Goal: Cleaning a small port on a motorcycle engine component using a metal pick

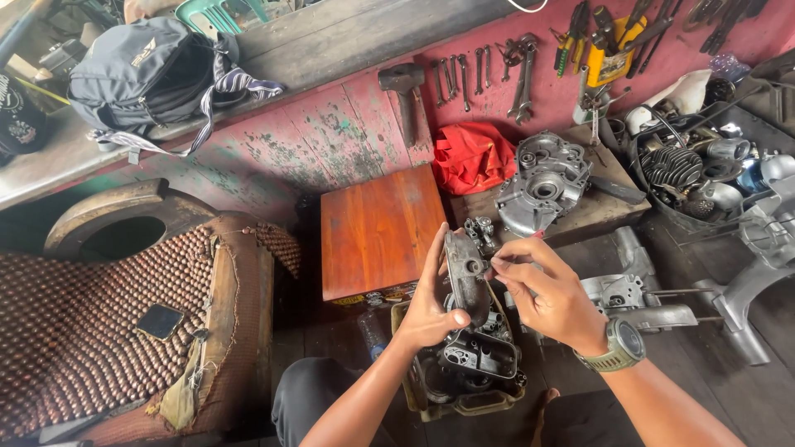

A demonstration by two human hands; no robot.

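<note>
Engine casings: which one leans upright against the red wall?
The grey crankcase half on the wooden ledge, beside the red cloth. The other casings lie flat on the floor, right of the right hand.

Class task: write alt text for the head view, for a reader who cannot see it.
Two hands hold a grey metal part over a box of engine parts: the left hand grips it, the right hand touches its edge. Behind are a wooden box and hanging wrenches.

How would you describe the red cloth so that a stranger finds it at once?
Start at the pink wall where spanners hang. Directly below them, the red cloth lies crumpled between the wooden box and the grey engine casing. It is the only soft, bright red thing among the metal parts.
</note>
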